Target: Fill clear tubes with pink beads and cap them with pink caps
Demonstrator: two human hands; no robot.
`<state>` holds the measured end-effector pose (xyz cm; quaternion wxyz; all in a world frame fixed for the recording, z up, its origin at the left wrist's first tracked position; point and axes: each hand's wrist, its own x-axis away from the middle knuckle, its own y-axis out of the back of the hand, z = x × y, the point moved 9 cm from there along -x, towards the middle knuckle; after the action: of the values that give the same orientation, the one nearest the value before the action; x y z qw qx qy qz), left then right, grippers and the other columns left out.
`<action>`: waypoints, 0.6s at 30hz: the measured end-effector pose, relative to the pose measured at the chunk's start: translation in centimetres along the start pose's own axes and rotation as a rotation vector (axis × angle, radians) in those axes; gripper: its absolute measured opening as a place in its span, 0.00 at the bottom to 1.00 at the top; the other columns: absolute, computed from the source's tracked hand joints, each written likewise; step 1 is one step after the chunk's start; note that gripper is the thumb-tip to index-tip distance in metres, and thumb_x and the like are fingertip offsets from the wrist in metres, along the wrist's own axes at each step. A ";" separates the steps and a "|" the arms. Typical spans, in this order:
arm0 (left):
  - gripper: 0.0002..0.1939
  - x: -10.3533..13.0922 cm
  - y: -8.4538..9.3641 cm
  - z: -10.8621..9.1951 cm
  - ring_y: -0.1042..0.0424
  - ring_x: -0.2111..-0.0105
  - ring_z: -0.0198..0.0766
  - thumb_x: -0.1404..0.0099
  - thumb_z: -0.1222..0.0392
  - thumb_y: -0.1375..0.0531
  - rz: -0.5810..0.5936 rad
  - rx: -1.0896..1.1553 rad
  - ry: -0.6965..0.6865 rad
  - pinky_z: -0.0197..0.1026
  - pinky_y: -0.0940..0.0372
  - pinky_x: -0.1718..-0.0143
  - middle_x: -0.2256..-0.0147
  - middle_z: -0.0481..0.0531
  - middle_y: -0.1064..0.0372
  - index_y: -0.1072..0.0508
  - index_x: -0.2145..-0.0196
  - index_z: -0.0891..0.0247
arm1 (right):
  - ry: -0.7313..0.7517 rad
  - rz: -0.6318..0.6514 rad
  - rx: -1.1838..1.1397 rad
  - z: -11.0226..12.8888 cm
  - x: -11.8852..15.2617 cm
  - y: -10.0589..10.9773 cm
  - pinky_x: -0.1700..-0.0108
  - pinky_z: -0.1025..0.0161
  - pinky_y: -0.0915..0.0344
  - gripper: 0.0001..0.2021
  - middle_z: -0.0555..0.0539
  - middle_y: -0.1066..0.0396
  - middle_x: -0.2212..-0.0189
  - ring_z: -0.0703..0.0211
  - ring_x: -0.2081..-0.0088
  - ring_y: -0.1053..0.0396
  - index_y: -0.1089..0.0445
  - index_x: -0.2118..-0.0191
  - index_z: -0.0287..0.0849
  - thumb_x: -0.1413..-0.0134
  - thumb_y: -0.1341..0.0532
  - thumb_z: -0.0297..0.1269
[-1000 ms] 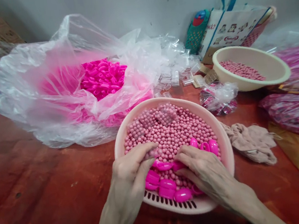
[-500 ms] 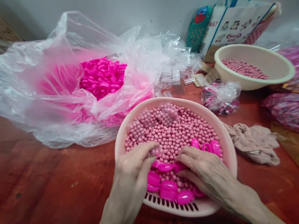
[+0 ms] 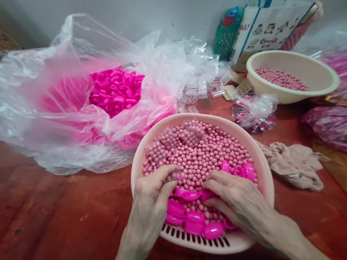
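Note:
A pale pink basket (image 3: 264, 177) with slots along its near side holds many round pink beads (image 3: 202, 156). Small clear boxes filled with beads (image 3: 191, 132) lie on them at the back. Glossy magenta pieces (image 3: 194, 221) rest on the beads at the front and right. My left hand (image 3: 152, 201), over the basket's left side, has its fingers closed on a small clear box of beads (image 3: 176, 175), partly hidden. My right hand (image 3: 240, 198) is over the right side, thumb and fingers pinching a magenta piece (image 3: 206, 194).
Behind the basket on the left, an open plastic bag (image 3: 51, 150) holds magenta pieces. Clear empty boxes (image 3: 201, 88), a cream bowl (image 3: 323, 80) with beads and a printed bag (image 3: 275, 27) stand at the back. A beige cloth (image 3: 296, 165) and wrapped bundles (image 3: 342, 129) lie right.
The view has shifted slightly, so the surroundings appear a little further left. Both hands keep nearly the same pose over the basket.

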<state>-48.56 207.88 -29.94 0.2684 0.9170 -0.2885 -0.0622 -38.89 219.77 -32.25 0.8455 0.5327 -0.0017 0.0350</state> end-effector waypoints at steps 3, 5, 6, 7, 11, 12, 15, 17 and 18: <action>0.12 -0.2 0.0 0.2 0.27 0.64 0.37 0.39 0.67 0.45 0.008 0.023 0.006 0.38 0.33 0.58 0.65 0.50 0.25 0.27 0.58 0.63 | -0.009 -0.005 -0.022 0.1 -0.1 0.3 0.65 0.59 0.35 0.08 0.47 0.33 0.64 0.55 0.64 0.33 0.36 0.58 0.44 0.45 0.43 0.30; 0.12 -0.2 -0.1 -0.1 0.27 0.64 0.37 0.39 0.66 0.45 0.030 0.044 0.011 0.38 0.33 0.58 0.64 0.50 0.25 0.27 0.58 0.63 | 0.002 -0.038 -0.058 0.3 -0.3 0.9 0.65 0.58 0.33 0.12 0.45 0.33 0.62 0.54 0.64 0.32 0.37 0.54 0.43 0.46 0.42 0.30; 0.13 -0.1 -0.2 -0.2 0.27 0.64 0.38 0.38 0.66 0.46 0.046 0.057 0.015 0.39 0.33 0.58 0.64 0.50 0.25 0.27 0.57 0.63 | 0.017 -0.075 -0.081 0.5 -0.4 1.4 0.65 0.58 0.32 0.14 0.44 0.33 0.61 0.54 0.64 0.32 0.38 0.52 0.42 0.46 0.43 0.30; 0.13 0.0 -0.3 -0.3 0.27 0.63 0.38 0.38 0.66 0.46 0.067 0.072 0.017 0.39 0.33 0.58 0.64 0.50 0.25 0.27 0.57 0.63 | 0.040 -0.123 -0.107 0.8 -0.5 2.0 0.66 0.59 0.32 0.16 0.42 0.33 0.60 0.55 0.63 0.32 0.40 0.49 0.41 0.44 0.44 0.29; 0.13 0.4 -1.0 -0.8 0.27 0.62 0.37 0.38 0.67 0.45 0.143 0.133 0.009 0.37 0.34 0.56 0.62 0.48 0.26 0.27 0.57 0.60 | 0.206 -0.271 -0.258 2.4 -1.0 3.6 0.64 0.64 0.31 0.20 0.42 0.34 0.57 0.59 0.60 0.31 0.47 0.42 0.45 0.39 0.49 0.28; 0.13 0.4 -1.2 -0.9 0.28 0.61 0.36 0.38 0.67 0.45 0.157 0.159 0.011 0.36 0.34 0.56 0.62 0.48 0.26 0.27 0.57 0.59 | 0.244 -0.287 -0.302 2.7 -1.1 3.8 0.63 0.64 0.31 0.21 0.43 0.34 0.58 0.60 0.60 0.32 0.47 0.41 0.46 0.39 0.48 0.28; 0.12 0.6 -1.7 -0.9 0.28 0.62 0.35 0.38 0.67 0.45 0.189 0.283 0.057 0.34 0.34 0.58 0.63 0.46 0.27 0.28 0.58 0.59 | 0.284 -0.370 -0.403 3.2 -1.1 4.5 0.64 0.68 0.32 0.19 0.46 0.33 0.62 0.63 0.62 0.32 0.40 0.45 0.46 0.41 0.47 0.25; 0.11 0.7 -1.9 -0.8 0.28 0.62 0.34 0.37 0.66 0.45 0.196 0.356 0.095 0.32 0.34 0.59 0.63 0.46 0.27 0.28 0.58 0.59 | 0.270 -0.425 -0.419 3.1 -0.8 5.0 0.67 0.69 0.33 0.16 0.46 0.33 0.65 0.65 0.65 0.33 0.35 0.49 0.44 0.42 0.46 0.23; 0.11 0.8 -2.0 -0.8 0.28 0.62 0.33 0.37 0.66 0.45 0.200 0.376 0.108 0.32 0.34 0.59 0.64 0.45 0.28 0.28 0.58 0.58 | 0.261 -0.432 -0.422 3.1 -0.7 5.1 0.68 0.69 0.33 0.15 0.46 0.33 0.66 0.65 0.66 0.33 0.34 0.51 0.43 0.43 0.45 0.23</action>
<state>-46.72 209.13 -30.27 0.1125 0.9197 -0.3697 0.0690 -39.84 219.12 -26.35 0.9182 0.3250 0.2125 -0.0784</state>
